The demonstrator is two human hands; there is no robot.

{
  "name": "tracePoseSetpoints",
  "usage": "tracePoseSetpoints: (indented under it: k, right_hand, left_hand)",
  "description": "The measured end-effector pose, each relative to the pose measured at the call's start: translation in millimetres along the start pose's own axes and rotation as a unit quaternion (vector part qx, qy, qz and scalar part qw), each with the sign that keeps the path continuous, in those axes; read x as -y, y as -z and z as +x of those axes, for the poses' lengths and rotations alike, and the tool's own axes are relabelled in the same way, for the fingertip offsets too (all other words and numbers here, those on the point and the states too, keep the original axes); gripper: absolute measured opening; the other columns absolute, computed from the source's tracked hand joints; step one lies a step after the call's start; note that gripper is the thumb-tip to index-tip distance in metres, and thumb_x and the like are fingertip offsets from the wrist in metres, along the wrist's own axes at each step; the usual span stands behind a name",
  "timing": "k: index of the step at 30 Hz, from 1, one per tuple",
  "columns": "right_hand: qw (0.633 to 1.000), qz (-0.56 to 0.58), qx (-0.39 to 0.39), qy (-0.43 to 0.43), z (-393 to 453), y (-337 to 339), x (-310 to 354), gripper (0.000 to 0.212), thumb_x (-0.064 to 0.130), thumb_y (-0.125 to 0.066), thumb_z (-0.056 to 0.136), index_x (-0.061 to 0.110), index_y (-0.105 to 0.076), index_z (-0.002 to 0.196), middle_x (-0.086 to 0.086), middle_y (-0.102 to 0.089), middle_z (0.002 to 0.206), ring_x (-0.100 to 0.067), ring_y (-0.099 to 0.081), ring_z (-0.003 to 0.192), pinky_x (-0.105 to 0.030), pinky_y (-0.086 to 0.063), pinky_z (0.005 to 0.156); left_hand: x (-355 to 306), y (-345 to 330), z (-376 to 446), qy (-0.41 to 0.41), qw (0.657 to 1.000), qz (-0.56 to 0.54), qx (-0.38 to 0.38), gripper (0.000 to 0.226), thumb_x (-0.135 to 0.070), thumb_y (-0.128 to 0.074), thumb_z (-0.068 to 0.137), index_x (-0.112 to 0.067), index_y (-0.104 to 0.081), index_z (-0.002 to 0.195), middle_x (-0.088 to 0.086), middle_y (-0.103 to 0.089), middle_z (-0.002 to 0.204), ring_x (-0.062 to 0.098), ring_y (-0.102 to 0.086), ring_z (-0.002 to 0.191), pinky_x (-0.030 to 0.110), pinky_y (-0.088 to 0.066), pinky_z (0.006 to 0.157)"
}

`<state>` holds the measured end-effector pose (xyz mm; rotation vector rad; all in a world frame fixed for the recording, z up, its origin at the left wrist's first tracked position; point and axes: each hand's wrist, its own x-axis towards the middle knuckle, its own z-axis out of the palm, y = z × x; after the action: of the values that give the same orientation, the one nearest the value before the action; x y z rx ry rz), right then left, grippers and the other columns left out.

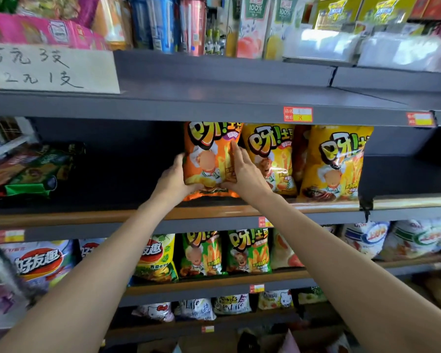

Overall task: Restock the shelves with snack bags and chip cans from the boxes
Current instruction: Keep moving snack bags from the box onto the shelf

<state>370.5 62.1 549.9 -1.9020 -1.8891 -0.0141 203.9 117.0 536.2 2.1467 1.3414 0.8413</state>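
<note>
Shelf (214,212) two from the top carries the orange bag (209,159) I'm handling, upright at its front edge, touching a yellow bag (270,159) on its right; another yellow bag (334,164) stands beyond. Green bags (31,171) lie flat far left. My left hand (175,180) cups the orange bag's lower left corner; my right hand (242,171) grips its right side, fingers up the front.

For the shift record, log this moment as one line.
step: placing | item: orange foil snack bag upright on middle shelf | hands: left hand, right hand gripping bag sides | neighbour: yellow snack bag
</note>
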Motion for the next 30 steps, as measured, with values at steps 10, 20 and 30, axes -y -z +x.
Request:
tracePoseSetpoints:
  k: [10,20,30]
  right_hand:
    - [0.999,0.014,0.045,0.007,-24.1,-19.6,-14.5,0.091,0.029,-0.063,0.088,0.011,0.001,0.150,-0.008,-0.022,0.152,-0.033,-0.044,0.127,-0.042,-0.040,0.100]
    - [0.997,0.028,-0.068,0.020,-55.6,-9.9,-19.8,0.053,0.030,-0.052,0.095,0.001,-0.037,0.136,-0.018,-0.042,0.131,-0.034,-0.052,0.108,-0.033,-0.041,0.078]
    - [0.996,0.050,0.005,-0.080,-202.2,-89.6,-146.0,0.026,0.010,-0.050,0.094,-0.002,-0.050,0.117,-0.018,-0.048,0.112,-0.034,-0.057,0.079,-0.044,-0.048,0.066]
  left_hand:
    - [18.7,-9.4,-19.9,-0.036,0.998,0.037,0.025,0.085,-0.029,-0.073,0.078,-0.016,-0.021,0.144,0.009,-0.044,0.142,0.028,-0.048,0.125,0.040,-0.043,0.099]
    - [14.3,-31.2,-63.6,-0.154,0.960,0.042,-0.228,0.045,-0.015,-0.061,0.082,-0.002,-0.046,0.122,0.019,-0.047,0.120,0.031,-0.048,0.109,0.038,-0.035,0.088]
    - [38.0,-172.2,-161.6,-0.204,0.973,0.108,0.004,0.031,-0.009,-0.039,0.082,-0.006,-0.052,0.111,0.018,-0.053,0.107,0.033,-0.052,0.098,0.044,-0.041,0.084]
